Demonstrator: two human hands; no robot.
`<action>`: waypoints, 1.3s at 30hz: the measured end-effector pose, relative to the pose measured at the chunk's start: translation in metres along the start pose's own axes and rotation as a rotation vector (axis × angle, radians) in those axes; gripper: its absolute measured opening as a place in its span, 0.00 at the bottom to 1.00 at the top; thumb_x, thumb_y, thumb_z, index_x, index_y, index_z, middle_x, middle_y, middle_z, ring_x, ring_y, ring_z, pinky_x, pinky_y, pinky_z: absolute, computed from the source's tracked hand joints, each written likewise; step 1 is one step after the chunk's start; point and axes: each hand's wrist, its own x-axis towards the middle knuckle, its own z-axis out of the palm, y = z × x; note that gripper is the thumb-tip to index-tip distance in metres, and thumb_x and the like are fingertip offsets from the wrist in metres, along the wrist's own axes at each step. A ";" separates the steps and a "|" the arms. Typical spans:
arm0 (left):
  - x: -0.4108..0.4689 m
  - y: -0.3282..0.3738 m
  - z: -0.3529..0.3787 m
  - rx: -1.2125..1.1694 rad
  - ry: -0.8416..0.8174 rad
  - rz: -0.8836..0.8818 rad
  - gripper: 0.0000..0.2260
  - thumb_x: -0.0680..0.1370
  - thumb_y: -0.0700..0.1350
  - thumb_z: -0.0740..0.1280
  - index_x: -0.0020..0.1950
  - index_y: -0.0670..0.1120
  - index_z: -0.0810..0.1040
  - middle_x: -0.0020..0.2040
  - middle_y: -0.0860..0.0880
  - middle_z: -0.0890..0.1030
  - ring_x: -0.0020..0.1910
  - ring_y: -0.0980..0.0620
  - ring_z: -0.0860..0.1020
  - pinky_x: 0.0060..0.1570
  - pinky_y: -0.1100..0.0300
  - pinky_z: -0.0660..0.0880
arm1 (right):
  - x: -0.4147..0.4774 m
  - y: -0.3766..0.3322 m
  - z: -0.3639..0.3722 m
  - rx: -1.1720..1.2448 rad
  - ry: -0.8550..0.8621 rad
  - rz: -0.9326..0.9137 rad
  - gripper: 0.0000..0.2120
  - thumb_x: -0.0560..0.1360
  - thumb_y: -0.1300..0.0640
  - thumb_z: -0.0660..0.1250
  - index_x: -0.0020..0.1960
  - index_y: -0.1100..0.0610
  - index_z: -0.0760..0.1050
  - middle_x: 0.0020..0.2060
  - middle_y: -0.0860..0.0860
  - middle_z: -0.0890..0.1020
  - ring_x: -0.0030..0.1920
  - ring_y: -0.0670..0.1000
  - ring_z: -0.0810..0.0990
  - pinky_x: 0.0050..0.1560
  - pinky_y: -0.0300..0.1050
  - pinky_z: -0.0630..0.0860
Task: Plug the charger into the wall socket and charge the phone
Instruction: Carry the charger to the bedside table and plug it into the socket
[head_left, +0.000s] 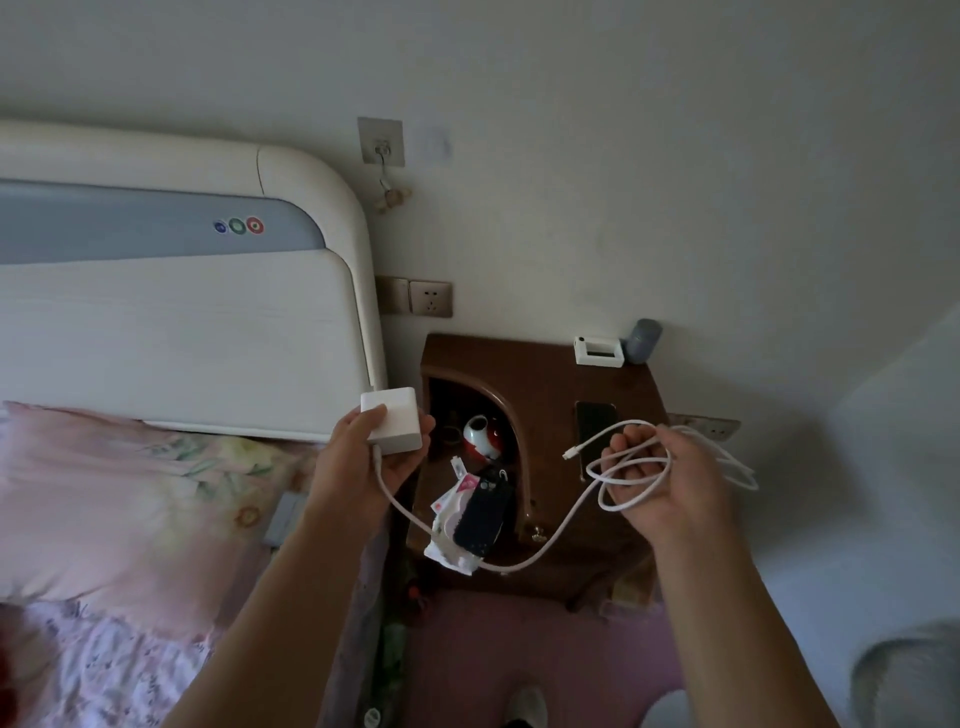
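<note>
My left hand (363, 452) grips a white square charger brick (395, 418) beside the bed's headboard. A white cable (524, 558) runs from the brick down and across to my right hand (660, 483), which holds several loops of it; the plug end (571, 453) sticks out to the left of the fingers. A dark phone (595, 415) lies flat on the brown nightstand (540, 374), partly behind my right hand. The wall socket (430, 298) sits on the wall above the nightstand, beside the headboard, with nothing plugged in.
A white headboard (182, 338) and pink pillow (130, 493) fill the left. A small white box (598, 352) and grey cylinder (643, 340) stand at the nightstand's back. A dark case on a white packet (480, 514) lies at its front left. Another socket (714, 427) is low on the right wall.
</note>
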 end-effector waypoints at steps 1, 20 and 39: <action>0.006 0.000 0.007 -0.009 0.012 0.004 0.22 0.79 0.42 0.62 0.73 0.42 0.65 0.67 0.31 0.73 0.53 0.39 0.82 0.41 0.51 0.82 | 0.009 -0.007 0.005 0.001 -0.006 0.010 0.09 0.80 0.57 0.60 0.46 0.60 0.75 0.41 0.54 0.79 0.42 0.51 0.79 0.58 0.49 0.77; 0.092 -0.024 0.091 -0.085 0.103 0.014 0.23 0.79 0.45 0.61 0.74 0.43 0.63 0.64 0.36 0.77 0.53 0.40 0.82 0.44 0.50 0.82 | 0.130 -0.076 0.042 -0.022 -0.033 0.126 0.06 0.79 0.58 0.61 0.50 0.60 0.76 0.40 0.54 0.80 0.41 0.51 0.79 0.61 0.50 0.76; 0.210 0.021 0.098 -0.131 0.078 -0.114 0.20 0.79 0.45 0.62 0.71 0.43 0.65 0.64 0.35 0.77 0.58 0.38 0.80 0.51 0.48 0.79 | 0.201 -0.050 0.117 -0.107 0.056 0.102 0.06 0.77 0.60 0.63 0.44 0.60 0.77 0.36 0.53 0.80 0.39 0.51 0.80 0.48 0.48 0.79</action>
